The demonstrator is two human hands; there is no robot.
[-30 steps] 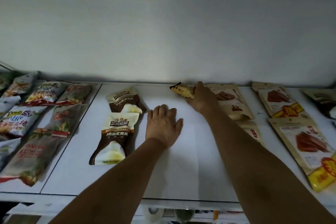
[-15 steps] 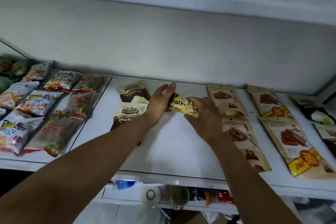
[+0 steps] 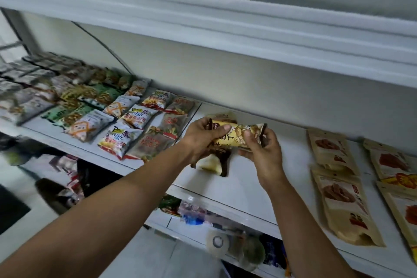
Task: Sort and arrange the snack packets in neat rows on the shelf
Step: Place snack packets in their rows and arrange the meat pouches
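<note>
head cam | above, facing forward-down | close over shelf (image 3: 237,189)

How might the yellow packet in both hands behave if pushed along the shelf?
Probably light and floppy: the yellow packet bends between left hand and right hand. Its glossy film would likely slide on the smooth shelf.

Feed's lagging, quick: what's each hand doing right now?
Left hand: grips yellow snack packet, left end.
Right hand: grips the same packet, right end.

Your left hand (image 3: 203,140) and the yellow packet (image 3: 235,136) hide most of the brown-and-white pouch (image 3: 212,162). The far-left packets (image 3: 24,79) are pure blur, and the rightmost pouch (image 3: 404,205) is cropped by the edge.
</note>
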